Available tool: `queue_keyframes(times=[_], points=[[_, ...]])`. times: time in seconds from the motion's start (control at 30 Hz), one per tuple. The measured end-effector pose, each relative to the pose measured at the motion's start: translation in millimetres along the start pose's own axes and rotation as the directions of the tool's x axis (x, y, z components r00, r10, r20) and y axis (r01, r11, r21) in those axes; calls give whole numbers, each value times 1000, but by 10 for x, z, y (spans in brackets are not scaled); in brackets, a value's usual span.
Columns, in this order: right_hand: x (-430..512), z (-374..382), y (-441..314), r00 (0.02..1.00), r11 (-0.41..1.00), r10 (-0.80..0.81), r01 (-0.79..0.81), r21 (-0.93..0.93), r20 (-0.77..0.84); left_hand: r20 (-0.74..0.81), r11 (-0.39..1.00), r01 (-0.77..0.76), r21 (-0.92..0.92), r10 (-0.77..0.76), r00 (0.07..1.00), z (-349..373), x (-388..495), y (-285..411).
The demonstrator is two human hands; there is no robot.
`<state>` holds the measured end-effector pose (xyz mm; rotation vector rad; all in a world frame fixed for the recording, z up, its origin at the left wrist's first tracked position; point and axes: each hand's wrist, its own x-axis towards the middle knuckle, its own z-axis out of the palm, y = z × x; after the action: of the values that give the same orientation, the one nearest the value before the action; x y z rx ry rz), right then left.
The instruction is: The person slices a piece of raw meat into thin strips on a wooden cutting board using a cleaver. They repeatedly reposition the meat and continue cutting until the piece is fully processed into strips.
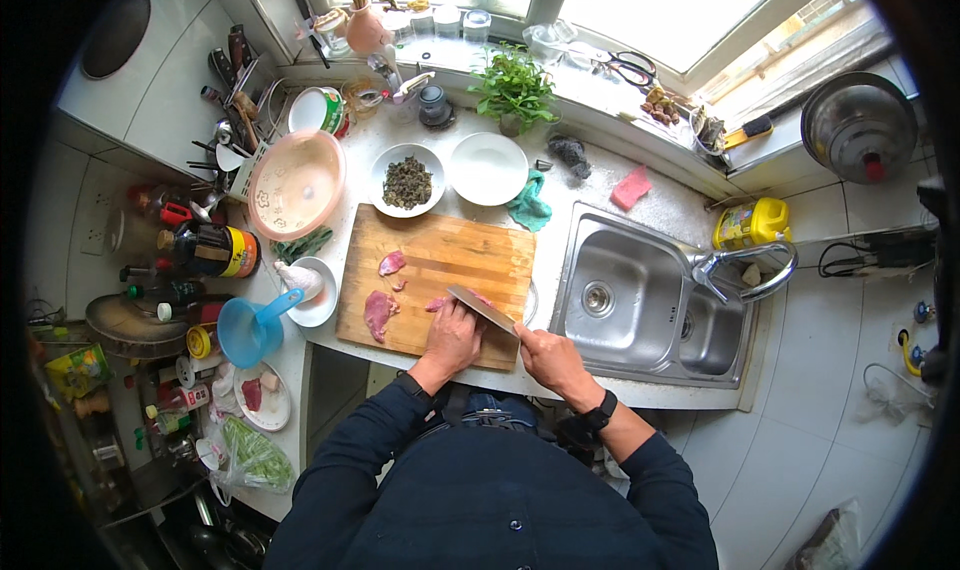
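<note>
A kitchen knife with a broad blade [484,309] is gripped by its handle in my right hand [551,358]. Its blade slants over a wooden cutting board [442,236], right at the fingers of my left hand [454,336]. Those fingers press on a piece of raw meat [436,304], part of which shows on either side of the blade. Further left on the board lie a larger slab of raw meat [381,315], a smaller piece [391,263] and a small scrap [399,285]. How the meat lies beneath my left fingers is hidden.
Behind the board stand a bowl of dark chopped greens [376,195] and a white plate [489,169]. A bowl [327,316] with a poultry leg [298,277] and a blue ladle cup [246,337] are left. The steel sink [626,270] is right; a pink basin [300,184] stands back left.
</note>
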<state>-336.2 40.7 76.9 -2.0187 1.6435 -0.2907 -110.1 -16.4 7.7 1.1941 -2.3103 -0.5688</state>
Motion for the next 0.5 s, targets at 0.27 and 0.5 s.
queue_keyframes(times=[0.27,0.5], points=[[185,234,46,996,995,8,0,98,-88,97,998,63,-6,-62,993,-64,-10,35],[92,4,-15,998,991,30,-23,129,-48,2,997,32,-73,-32,999,-18,-30,11]])
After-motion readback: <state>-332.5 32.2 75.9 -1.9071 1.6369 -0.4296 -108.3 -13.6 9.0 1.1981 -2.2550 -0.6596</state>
